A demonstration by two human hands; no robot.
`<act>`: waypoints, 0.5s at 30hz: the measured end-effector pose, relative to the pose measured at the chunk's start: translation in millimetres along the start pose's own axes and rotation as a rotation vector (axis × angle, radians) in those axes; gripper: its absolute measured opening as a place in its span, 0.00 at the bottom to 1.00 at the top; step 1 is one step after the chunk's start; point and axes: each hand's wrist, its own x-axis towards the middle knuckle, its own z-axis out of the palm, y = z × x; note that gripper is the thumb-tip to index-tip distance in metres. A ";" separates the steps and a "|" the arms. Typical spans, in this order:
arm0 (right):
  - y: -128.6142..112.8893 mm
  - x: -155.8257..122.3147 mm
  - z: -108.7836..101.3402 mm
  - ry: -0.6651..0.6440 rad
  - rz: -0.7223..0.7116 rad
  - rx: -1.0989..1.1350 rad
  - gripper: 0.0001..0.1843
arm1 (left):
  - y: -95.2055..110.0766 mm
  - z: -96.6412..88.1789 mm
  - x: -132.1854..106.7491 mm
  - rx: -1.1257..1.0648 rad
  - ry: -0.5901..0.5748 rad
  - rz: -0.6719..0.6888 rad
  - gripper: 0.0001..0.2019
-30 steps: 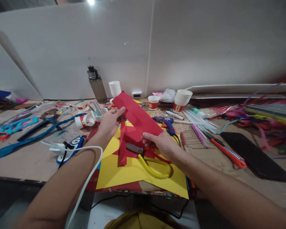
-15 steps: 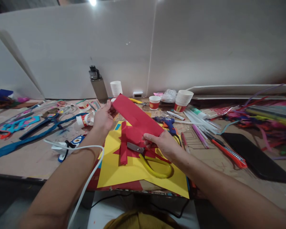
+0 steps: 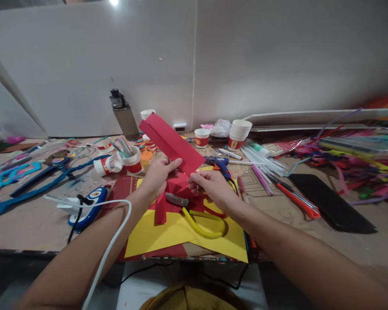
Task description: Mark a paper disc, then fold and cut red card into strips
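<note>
A folded strip of red paper (image 3: 168, 140) rises from my hands toward the back left. My left hand (image 3: 160, 174) pinches its near end from the left and my right hand (image 3: 210, 185) pinches the same end from the right; both are closed on it, almost touching. Beneath them lie red paper scraps (image 3: 163, 206), yellow-handled scissors (image 3: 200, 219) and a yellow sheet (image 3: 161, 232) at the table's front edge.
A blue glue gun (image 3: 221, 165), an orange utility knife (image 3: 294, 198), a black case (image 3: 330, 202) and stacked paper cups (image 3: 239, 133) lie to the right. A cup of sticks (image 3: 129, 157), a grey bottle (image 3: 121, 114) and blue paper pieces (image 3: 26, 189) lie left. A white cable (image 3: 110, 245) crosses my left forearm.
My left hand slid from the strip's far end down to its near end, beside my right hand. The strip now sticks up freely toward the back. The view shifted slightly.
</note>
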 end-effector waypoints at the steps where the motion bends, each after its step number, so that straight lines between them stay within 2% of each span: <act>1: -2.6 -0.4 -3.1 -0.026 0.006 -0.057 0.14 | 3.6 -4.3 3.1 -0.004 0.039 0.011 0.13; 4: -10.3 -4.1 -13.8 -0.089 -0.015 -0.326 0.13 | 11.3 -15.3 10.9 -0.048 0.100 0.008 0.12; 8: -12.6 -21.5 -24.6 -0.148 -0.261 -0.741 0.12 | 13.2 -23.8 17.3 -0.129 0.108 0.040 0.08; 10: -8.3 -36.1 -27.2 -0.220 -0.327 -0.909 0.12 | 13.1 -25.8 19.8 -0.159 0.112 0.055 0.08; 12: -0.9 -50.6 -28.2 -0.202 -0.382 -1.042 0.12 | 13.9 -26.8 21.6 -0.183 0.115 0.058 0.08; 15: 10.3 -63.4 -26.4 -0.252 -0.425 -1.206 0.19 | 16.9 -27.0 22.5 -0.207 0.081 0.076 0.08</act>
